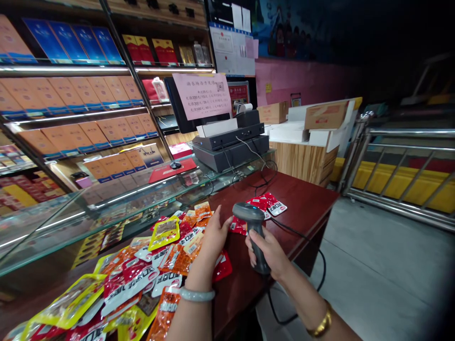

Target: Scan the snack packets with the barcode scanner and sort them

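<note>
My right hand (265,248) is wrapped round the handle of a dark grey barcode scanner (261,255), whose head points left and shows a small blue light. A black cable runs from the scanner's base. My left hand (215,232) is at the right edge of a heap of snack packets (138,279), its thumb apart from its fingers and nothing visible between them. A red packet (239,226) lies just right of that thumb, partly behind the scanner head. Beyond the scanner, several red and white packets (272,204) lie together on the dark red table (302,189).
A glass display counter (117,199) runs along the table's left side. A cash-register unit (231,147) with loose cables stands at the back, beside a monitor carrying a pink notice (202,97). Boxed goods fill the shelves at left. A metal railing (401,175) stands at right.
</note>
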A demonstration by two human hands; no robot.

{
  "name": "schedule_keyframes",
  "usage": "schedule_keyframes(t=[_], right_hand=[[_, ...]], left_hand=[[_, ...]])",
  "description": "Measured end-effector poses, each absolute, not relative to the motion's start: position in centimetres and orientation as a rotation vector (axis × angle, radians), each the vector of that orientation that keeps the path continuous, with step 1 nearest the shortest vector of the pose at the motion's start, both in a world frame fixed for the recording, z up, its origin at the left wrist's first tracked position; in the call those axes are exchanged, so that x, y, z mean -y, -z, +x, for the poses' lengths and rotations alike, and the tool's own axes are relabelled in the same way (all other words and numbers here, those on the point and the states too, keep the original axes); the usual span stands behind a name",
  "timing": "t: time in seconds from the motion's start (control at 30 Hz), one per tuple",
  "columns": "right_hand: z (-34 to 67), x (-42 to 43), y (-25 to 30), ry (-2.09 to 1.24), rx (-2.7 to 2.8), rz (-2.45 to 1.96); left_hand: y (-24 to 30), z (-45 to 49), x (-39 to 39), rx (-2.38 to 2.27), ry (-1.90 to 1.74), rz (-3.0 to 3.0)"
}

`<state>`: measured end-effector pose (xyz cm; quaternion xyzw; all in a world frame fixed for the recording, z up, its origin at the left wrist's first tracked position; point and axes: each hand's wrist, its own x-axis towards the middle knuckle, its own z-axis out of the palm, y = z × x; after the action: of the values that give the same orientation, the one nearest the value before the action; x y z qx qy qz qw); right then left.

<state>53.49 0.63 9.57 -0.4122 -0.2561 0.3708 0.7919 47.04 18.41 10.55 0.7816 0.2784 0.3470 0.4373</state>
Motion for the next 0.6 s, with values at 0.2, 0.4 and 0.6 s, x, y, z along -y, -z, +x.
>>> schedule_keyframes(t=[0.2, 0.4, 0.6], right_hand=[[53.4, -0.3, -9.4, -0.781, 0.534, -0.861], [53.4, 1.0, -10.3, -0.741, 0.530, -0.905], [53.2, 2.4, -10.4, -0.734, 0.524, -0.939]], left_hand=[[-12.0, 46.2, -15.8, -0.934, -0.677, 2.575], [-11.2, 46.9, -13.4, -1.113, -0.449, 2.890], [-11.4, 47.4, -14.9, -0.993, -0.308, 2.737]])
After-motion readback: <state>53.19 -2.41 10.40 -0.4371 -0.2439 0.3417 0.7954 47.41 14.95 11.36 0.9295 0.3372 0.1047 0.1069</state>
